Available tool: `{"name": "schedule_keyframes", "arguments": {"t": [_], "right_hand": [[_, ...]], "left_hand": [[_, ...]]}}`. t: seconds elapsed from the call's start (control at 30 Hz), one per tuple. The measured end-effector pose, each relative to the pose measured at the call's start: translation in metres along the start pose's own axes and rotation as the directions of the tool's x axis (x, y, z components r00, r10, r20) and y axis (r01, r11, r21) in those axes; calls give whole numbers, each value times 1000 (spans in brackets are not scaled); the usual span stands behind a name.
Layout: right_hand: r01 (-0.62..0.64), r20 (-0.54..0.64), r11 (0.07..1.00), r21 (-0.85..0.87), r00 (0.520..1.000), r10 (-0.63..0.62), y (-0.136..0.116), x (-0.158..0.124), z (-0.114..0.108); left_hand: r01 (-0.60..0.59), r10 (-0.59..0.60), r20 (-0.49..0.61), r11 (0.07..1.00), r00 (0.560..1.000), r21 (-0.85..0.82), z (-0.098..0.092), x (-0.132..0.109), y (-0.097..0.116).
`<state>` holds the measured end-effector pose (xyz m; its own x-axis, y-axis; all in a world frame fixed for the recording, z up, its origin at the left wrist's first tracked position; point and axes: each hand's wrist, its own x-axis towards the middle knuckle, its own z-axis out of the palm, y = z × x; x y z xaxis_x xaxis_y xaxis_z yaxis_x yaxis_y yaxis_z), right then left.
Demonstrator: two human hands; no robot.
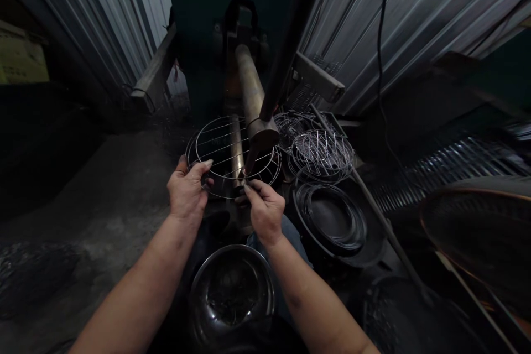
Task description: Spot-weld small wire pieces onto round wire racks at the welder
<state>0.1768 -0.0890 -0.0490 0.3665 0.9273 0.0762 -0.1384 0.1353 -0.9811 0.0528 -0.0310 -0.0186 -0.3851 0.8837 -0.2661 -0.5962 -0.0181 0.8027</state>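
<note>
A round wire grille made of a ring and straight cross wires sits under the tip of a welding machine's upper arm. My left hand grips the grille's near left rim, fingers curled over the wire. My right hand pinches the near rim just below the electrode tip, fingers pressed together on a wire. A brass-coloured lower bar runs beneath the grille.
A stack of finished wire grilles lies to the right, with coiled black wire rings in front of it. A shiny metal bowl sits between my forearms. Corrugated metal walls stand on both sides. A long rod slants at right.
</note>
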Motion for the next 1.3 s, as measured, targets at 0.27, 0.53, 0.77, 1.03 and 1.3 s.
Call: {"name": "schedule_keyframes", "arguments": {"t": [0.27,0.53,0.77,1.03,1.3], "right_hand": [[-25,7,1000,-10,1000,25,-5,8,3],[149,129,918,-367,986,-108,-5,3,-15],[360,141,817,-450,932,-333,6,3,-15],[491,212,669,-559,864,-457,1,-4,-22],[745,650,189,-640,394,650,35,-112,-36]], "left_hand": [[27,-25,-48,999,999,40,2,7,-3],[27,-24,-73,999,997,38,5,6,0],[38,-35,-56,998,998,56,4,8,-1],[37,-31,-50,992,998,118,-1,15,0],[120,-129,26,971,991,208,-3,50,18]]}}
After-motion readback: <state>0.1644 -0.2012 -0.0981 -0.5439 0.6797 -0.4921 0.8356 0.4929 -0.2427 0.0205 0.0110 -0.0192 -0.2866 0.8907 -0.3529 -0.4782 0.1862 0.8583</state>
